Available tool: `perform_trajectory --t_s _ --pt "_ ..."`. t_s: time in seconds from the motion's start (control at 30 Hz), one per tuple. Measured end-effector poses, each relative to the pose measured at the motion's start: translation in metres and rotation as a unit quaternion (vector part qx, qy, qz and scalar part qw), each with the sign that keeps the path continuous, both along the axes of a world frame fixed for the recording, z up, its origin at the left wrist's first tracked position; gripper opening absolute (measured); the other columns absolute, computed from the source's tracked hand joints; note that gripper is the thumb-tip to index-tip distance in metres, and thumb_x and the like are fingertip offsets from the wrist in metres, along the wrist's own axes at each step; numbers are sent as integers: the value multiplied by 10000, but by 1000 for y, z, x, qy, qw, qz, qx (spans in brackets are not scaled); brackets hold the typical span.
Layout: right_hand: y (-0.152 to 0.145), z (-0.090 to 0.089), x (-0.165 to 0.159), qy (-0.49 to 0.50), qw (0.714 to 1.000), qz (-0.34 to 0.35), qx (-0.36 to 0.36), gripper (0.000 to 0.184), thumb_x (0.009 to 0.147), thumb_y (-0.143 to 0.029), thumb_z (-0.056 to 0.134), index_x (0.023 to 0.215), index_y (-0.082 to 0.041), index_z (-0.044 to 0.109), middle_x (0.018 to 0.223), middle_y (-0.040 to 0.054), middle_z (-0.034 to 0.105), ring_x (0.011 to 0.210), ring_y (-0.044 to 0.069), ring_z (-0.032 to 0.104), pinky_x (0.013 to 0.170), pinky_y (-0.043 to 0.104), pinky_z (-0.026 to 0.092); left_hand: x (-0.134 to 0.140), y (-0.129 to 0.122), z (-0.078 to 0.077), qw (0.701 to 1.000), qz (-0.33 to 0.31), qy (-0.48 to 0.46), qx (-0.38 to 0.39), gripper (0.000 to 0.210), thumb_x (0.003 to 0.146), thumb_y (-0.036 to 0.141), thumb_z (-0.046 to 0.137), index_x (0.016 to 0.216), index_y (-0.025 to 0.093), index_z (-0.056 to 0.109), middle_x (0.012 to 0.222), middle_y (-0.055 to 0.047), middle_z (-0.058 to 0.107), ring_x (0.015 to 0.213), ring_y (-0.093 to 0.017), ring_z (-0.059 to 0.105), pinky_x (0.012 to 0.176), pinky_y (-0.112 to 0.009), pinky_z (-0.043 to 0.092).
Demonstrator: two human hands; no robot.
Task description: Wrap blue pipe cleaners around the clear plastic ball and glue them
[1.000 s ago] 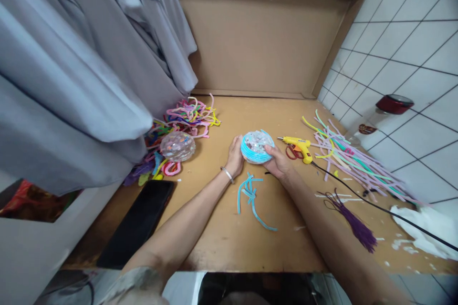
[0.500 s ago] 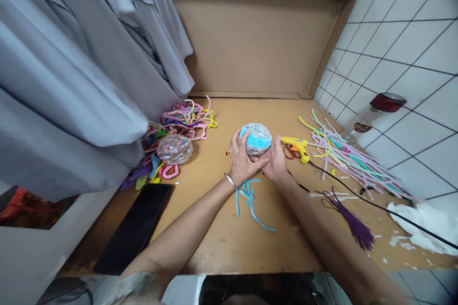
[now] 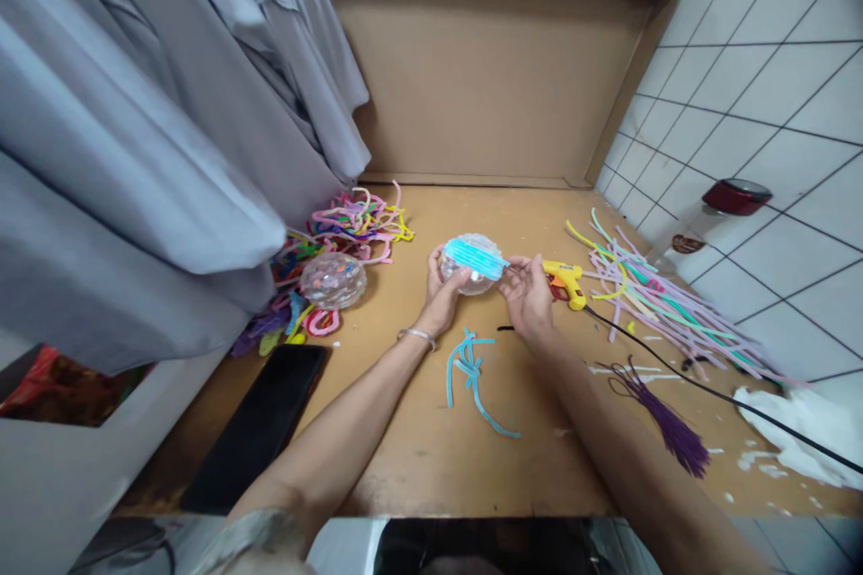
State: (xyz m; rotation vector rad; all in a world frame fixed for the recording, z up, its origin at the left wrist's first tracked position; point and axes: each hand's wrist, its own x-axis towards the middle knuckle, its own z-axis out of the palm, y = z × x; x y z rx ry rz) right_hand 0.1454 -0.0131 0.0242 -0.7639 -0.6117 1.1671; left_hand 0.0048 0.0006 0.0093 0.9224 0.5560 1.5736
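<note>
A clear, bumpy plastic ball point(image 3: 475, 285) with a blue band of pipe cleaners point(image 3: 475, 258) laid side by side across it is held above the table. My left hand point(image 3: 441, 295) wraps round its left side, thumb on the near face. At the other side, my right hand point(image 3: 528, 295) is closed, its fingertips pinching the right end of the blue band. Loose blue pipe cleaners point(image 3: 467, 367) lie below my hands. Just beyond my right fingers is a yellow glue gun point(image 3: 567, 281).
A second clear ball point(image 3: 333, 279) rests by a heap of coloured pipe cleaners point(image 3: 357, 220). A black phone point(image 3: 260, 427) lies at left. Pastel pipe cleaners point(image 3: 664, 305), a purple bundle point(image 3: 664, 418), a black cord point(image 3: 661, 355), white tissue point(image 3: 802, 422) and a red-lidded jar point(image 3: 701, 216) are at right.
The ball has turned, so the blue band now runs across its top. My left hand has shifted to its left side, and my right fingers have moved from beneath it to the band's end.
</note>
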Motion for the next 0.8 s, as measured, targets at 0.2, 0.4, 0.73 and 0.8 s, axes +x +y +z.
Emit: perform_trajectory --t_s 0.2,0.4,0.73,0.8 --pt "5 0 -10 42 996 74 4 214 908 -446 612 926 -250 695 948 -5 770 953 179 699 887 335 571 4 -5 1 994 -99 -30 -19 582 657 466 847 1130 232 602 1106 -27 696 1052 -210 665 970 -335 509" --pt "3 -5 -14 59 994 95 -3 156 859 -357 609 958 -257 679 986 -11 783 1046 210 707 1001 409 560 0 5 -10 993 -19 112 20 566 773 587 691 1177 200 611 1235 -87 686 1207 -269 624 1096 -421 453" --pt "8 -24 -18 -7 1000 4 1 203 828 -384 600 972 -247 644 1006 -12 749 1014 186 677 970 365 535 -1 -7 -10 939 111 304 117 583 978 639 403 1390 239 506 1451 -122 535 1391 -244 493 1204 -439 359" --pt "8 -32 -18 -47 999 -14 6 237 828 -428 614 989 -255 633 1022 -19 730 1002 169 661 951 335 527 -4 -7 -10 930 114 322 136 599 971 656 397 1363 226 536 1429 -134 527 1392 -256 482 1214 -453 340"
